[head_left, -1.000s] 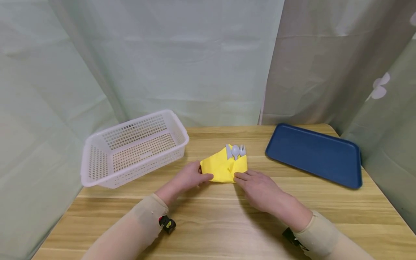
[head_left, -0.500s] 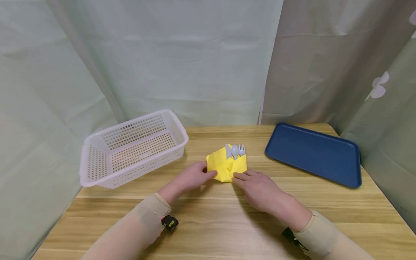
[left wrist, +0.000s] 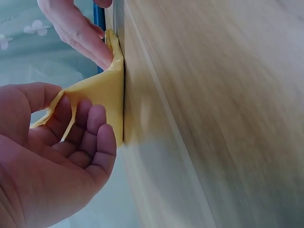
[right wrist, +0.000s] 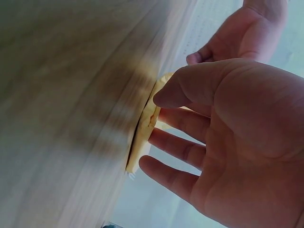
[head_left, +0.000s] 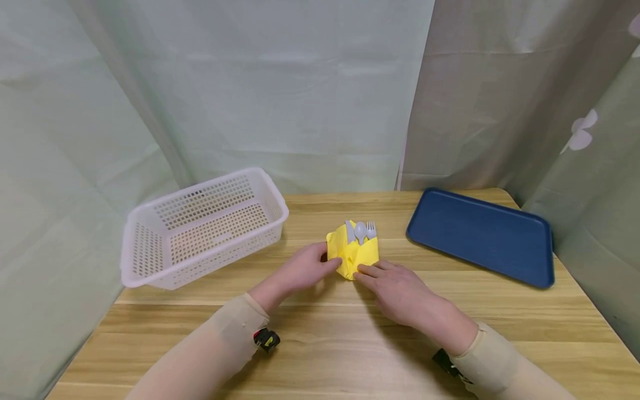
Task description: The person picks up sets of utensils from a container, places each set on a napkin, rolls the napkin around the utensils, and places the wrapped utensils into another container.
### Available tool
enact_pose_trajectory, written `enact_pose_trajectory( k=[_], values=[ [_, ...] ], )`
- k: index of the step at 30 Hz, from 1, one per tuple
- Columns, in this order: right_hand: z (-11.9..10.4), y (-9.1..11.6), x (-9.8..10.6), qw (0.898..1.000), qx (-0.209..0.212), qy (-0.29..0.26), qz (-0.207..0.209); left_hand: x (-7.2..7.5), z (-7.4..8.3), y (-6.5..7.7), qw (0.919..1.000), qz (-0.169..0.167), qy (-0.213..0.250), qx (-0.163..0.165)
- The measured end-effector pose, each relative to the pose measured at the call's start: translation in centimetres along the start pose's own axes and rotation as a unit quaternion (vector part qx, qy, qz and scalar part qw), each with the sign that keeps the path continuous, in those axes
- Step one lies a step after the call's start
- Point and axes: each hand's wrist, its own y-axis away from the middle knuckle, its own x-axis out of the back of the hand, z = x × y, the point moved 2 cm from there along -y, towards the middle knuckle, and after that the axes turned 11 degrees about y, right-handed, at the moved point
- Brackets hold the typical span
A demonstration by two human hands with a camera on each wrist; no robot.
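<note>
A yellow cloth napkin (head_left: 361, 254) lies folded mid-table around a grey knife (head_left: 350, 232), spoon (head_left: 360, 230) and fork (head_left: 371, 229), whose upper ends stick out at the far side. Thumb and forefinger of my left hand (head_left: 311, 266) pinch the napkin's left flap, lifted off the table in the left wrist view, where the cloth (left wrist: 102, 92) stretches towards the other hand. My right hand (head_left: 402, 290) presses its extended fingertips on the near right part of the napkin. Folded cloth layers hide the lower ends of the cutlery.
A white perforated plastic basket (head_left: 220, 265) stands at the left of the wooden table (head_left: 320, 355). On the right lies a dark blue tray (head_left: 480, 239). Pale curtains (head_left: 280, 100) hang behind the table and at both sides.
My left hand has moved right, bringing the napkin's left flap inward over the bundle, so the napkin looks narrower. My right hand has stayed nearly in place, pressing the cloth.
</note>
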Motion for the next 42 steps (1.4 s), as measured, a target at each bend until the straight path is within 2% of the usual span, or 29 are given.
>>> enact_pose_trajectory(
  k=[10,17,22,29,38,42],
  values=[
    [-0.1,-0.3,0.3,1.000,-0.008,-0.003,-0.028,-0.4,0.6,-0.3,0.9997,0.007,0.014,-0.021],
    [-0.1,-0.2,0.2,1.000,-0.009,-0.006,-0.027,-0.6,0.7,-0.6,0.9988,0.009,0.013,-0.045],
    [-0.1,-0.2,0.1,1.000,-0.009,-0.006,-0.025,-0.9,0.8,-0.7,0.9985,0.013,0.014,-0.051],
    [0.0,-0.1,0.1,1.000,-0.006,-0.007,-0.022,-1.2,0.9,-0.9,0.9981,0.017,0.034,-0.048],
    [0.1,-0.1,0.1,0.999,-0.008,-0.016,-0.040,-1.6,0.5,-1.5,0.9956,-0.003,0.088,-0.032],
    [0.3,-0.1,0.1,0.999,-0.004,-0.028,-0.045,-1.7,0.5,-1.7,0.9960,-0.005,0.086,-0.026]
  ],
)
